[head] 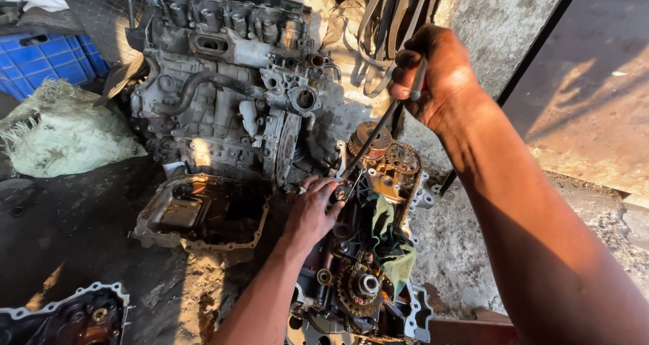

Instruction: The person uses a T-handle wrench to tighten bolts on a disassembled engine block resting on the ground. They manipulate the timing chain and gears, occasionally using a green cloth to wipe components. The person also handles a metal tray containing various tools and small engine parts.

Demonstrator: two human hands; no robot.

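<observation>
Right hand [436,78] gripped a rod [382,125] slanting down-left to the timing case [368,250], where the nearer left hand [312,213] pinched its tip.

Floor [81,230]: dark, oil-stained concrete at left, w/ paler dusty grit toward centre and right. Resting directly on it were: an engine block [230,81], upright near the rear wall; an oil pan [203,213], open side up, just in front of the block; a timing-chain assembly [368,250] w/ sprockets, lying beside the pan at centre; a greasy cover casting [74,314], partly cut off at the lower-left corner; a pale woven sack [64,132], crumpled at left; and a blue plastic crate [51,61], behind the sack.
</observation>
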